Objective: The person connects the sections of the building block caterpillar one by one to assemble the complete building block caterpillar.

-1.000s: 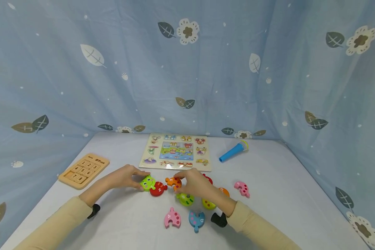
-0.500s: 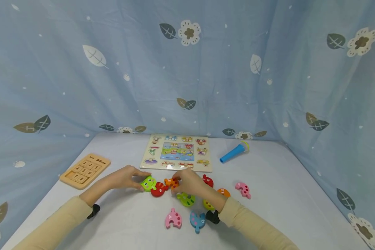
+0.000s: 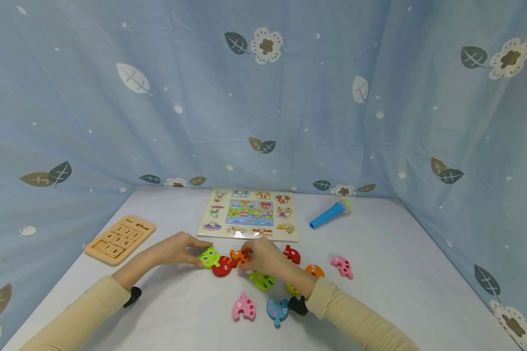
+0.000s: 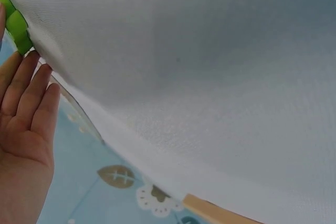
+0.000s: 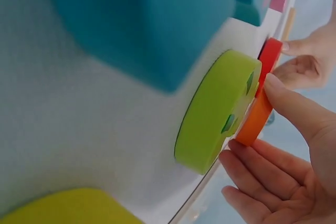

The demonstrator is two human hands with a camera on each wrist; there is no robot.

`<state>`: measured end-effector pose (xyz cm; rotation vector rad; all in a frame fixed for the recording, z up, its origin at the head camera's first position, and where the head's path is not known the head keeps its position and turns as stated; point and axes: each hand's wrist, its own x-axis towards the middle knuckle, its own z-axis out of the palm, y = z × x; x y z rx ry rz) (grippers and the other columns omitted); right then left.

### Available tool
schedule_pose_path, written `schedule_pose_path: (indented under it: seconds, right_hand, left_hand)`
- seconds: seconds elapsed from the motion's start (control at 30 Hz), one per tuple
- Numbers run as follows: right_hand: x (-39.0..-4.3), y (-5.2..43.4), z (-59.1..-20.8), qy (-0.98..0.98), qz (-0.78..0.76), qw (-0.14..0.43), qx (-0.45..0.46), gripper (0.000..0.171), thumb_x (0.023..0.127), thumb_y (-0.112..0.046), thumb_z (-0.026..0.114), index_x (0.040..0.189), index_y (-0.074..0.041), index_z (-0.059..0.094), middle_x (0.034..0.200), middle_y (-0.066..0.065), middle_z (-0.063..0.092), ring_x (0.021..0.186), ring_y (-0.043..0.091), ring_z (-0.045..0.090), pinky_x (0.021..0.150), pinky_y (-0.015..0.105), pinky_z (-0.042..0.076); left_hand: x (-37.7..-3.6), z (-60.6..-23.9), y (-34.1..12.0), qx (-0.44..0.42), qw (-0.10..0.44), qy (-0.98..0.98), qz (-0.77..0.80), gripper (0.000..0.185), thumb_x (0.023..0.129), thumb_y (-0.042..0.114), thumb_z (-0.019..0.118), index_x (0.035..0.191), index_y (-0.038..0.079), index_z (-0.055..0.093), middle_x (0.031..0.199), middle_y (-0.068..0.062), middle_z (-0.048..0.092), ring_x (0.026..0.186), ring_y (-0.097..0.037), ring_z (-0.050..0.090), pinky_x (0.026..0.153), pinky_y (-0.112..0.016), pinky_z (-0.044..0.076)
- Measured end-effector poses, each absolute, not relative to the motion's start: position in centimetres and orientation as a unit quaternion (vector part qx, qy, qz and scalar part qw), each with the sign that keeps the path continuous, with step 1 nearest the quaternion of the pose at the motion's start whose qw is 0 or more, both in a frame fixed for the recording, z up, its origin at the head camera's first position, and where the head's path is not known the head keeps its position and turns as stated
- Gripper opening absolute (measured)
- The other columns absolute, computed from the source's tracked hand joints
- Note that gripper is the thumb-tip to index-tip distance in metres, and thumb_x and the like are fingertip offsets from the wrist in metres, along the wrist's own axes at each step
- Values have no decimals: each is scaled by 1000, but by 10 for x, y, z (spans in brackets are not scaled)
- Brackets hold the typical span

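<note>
In the head view, my left hand (image 3: 175,249) holds a green smiling caterpillar-head puzzle piece (image 3: 208,258) between thumb and fingers. Joined to the head's right side is a red piece (image 3: 222,267) numbered 2. My right hand (image 3: 267,257) pinches an orange spotted piece (image 3: 238,257) right at the red piece's knob. The right wrist view shows the thumb on one side of the orange piece (image 5: 255,120) and fingers on the other. Just nearer than it lies a green striped piece (image 3: 262,281). Only a bit of the green head (image 4: 19,29) shows in the left wrist view.
Pink (image 3: 244,308) and blue (image 3: 277,311) pieces lie in front. Red (image 3: 292,254), orange (image 3: 314,270), yellow-green (image 3: 292,288) and pink (image 3: 343,267) ones lie rightward. Behind are a picture puzzle board (image 3: 248,234) and blue toy microphone (image 3: 329,214); a wooden number board (image 3: 120,240) is left.
My right hand has moved slightly left with the orange piece, bringing it up against the red piece's knob. The left hand has stayed on the green head.
</note>
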<state>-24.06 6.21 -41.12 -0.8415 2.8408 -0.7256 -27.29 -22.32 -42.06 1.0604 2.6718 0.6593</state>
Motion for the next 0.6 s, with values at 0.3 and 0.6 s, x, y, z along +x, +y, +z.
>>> schedule_pose_path:
  seconds: [0.3,0.6]
  right_hand:
    - [-237,58,-407,928,-258,38,-266,43,73,-27,86,107,-6,70,103,2,71,93,13,64,80,22,53]
    - [-235,51,-407,935,-238,48,-259,49,72,-34,86,107,-4,71,92,1,71,75,7,56,68,16,49]
  left_hand:
    - [-273,-420,-223,361,90,902,218,62,76,40,78,126,5,64,121,-12,66,115,-31,59,92,-47,50]
    - [-273,-420,-223,363,89,902,216,61,77,39,78,126,5,64,121,-11,66,115,-31,59,93,-47,49]
